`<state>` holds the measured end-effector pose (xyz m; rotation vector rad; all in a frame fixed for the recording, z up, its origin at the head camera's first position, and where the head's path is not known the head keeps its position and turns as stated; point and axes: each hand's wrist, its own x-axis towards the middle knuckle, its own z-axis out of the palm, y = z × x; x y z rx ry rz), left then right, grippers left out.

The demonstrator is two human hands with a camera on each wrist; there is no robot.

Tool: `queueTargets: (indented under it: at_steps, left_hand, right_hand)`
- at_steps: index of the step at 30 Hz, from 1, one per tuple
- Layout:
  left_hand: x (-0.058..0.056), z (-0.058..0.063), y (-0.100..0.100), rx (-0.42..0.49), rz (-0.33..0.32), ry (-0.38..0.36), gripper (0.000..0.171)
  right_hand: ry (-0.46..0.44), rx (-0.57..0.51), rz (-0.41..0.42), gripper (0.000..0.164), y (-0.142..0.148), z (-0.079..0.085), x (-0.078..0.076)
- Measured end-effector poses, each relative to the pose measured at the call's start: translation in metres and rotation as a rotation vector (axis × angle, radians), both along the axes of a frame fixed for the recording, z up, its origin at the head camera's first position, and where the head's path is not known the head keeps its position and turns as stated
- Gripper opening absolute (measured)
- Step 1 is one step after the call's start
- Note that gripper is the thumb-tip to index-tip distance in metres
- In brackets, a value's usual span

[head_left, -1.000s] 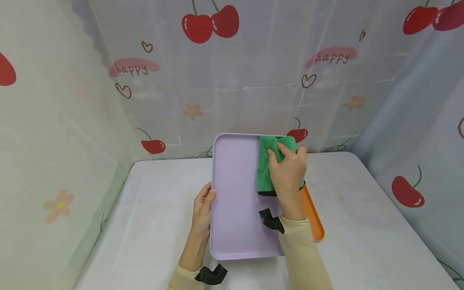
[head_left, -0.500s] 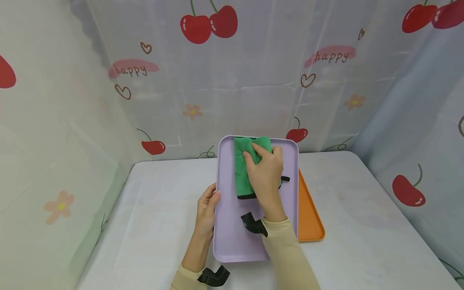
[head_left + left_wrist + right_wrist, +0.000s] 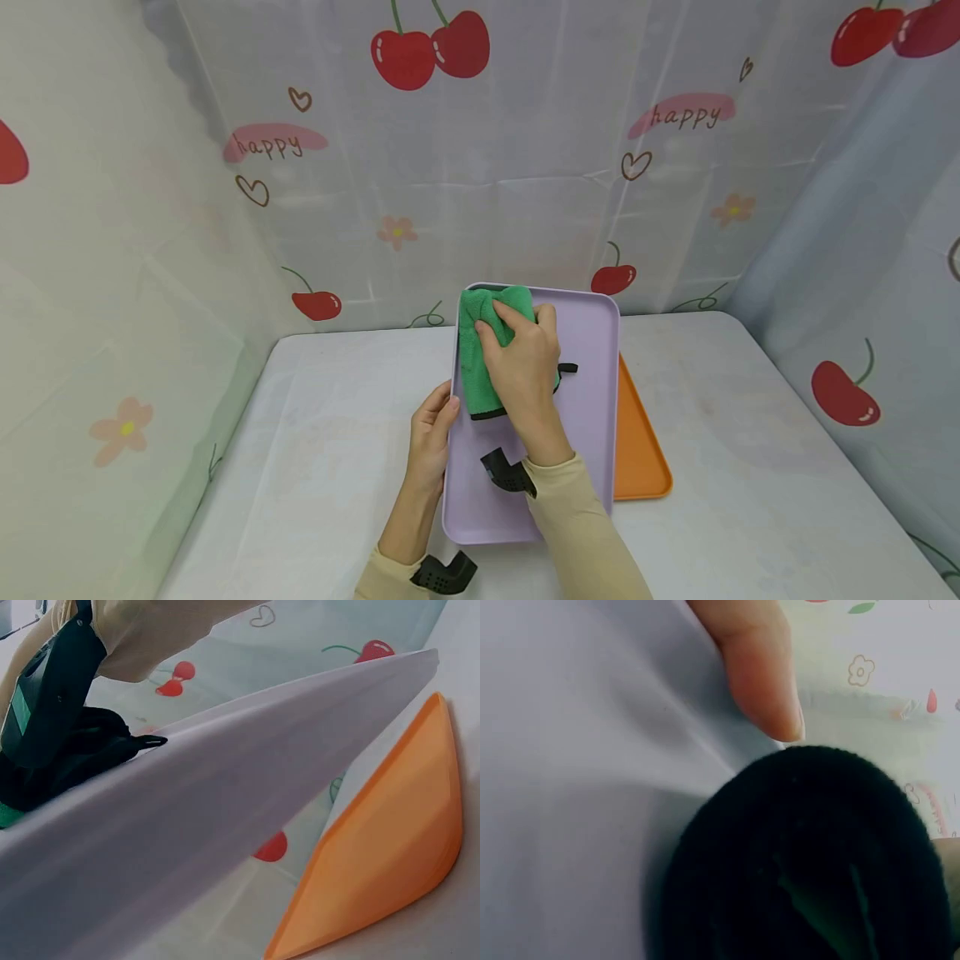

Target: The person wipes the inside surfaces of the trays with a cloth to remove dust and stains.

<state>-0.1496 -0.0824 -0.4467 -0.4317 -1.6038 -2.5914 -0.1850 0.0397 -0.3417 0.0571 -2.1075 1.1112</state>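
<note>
Cloth, green [image 3: 478, 375], pinched between thumb and fingers of right hand [image 3: 522, 362], slightly bunched; lies against face of purple tray [image 3: 588, 342] at about eleven o'clock. Black loop [image 3: 567, 367] sticks out toward three o'clock. Left hand [image 3: 431, 437] grips tilted tray's edge at nine o'clock. Orange tray [image 3: 637, 454] on white table [image 3: 750, 433], toward four o'clock, partly hidden by purple one. Cherry-print curtain [image 3: 525, 150] at twelve o'clock.

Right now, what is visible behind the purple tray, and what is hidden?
Part of an orange tray shows behind the purple tray, on the white table. In the head view, the rest is covered, as is part of the left hand.
</note>
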Motion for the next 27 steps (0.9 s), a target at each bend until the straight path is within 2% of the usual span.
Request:
queueTargets:
  at_steps: [8, 13, 22, 27]
  left_hand:
    - [0.001, 0.002, 0.002, 0.015, 0.053, -0.071, 0.025]
    - [0.002, 0.002, 0.002, 0.022, 0.058, -0.085, 0.027]
    - [0.002, 0.004, -0.003, 0.009, 0.096, -0.101, 0.028]
    - [0.001, 0.004, -0.005, 0.016, 0.087, -0.094, 0.028]
  right_hand:
    - [-0.032, -0.072, 0.031, 0.035, 0.005, -0.002, -0.002]
    - [-0.06, -0.084, 0.028, 0.036, 0.01, -0.003, -0.003]
    - [-0.106, -0.112, -0.025, 0.035, 0.029, -0.005, -0.003]
    - [-0.135, -0.119, -0.064, 0.036, 0.041, -0.006, -0.003]
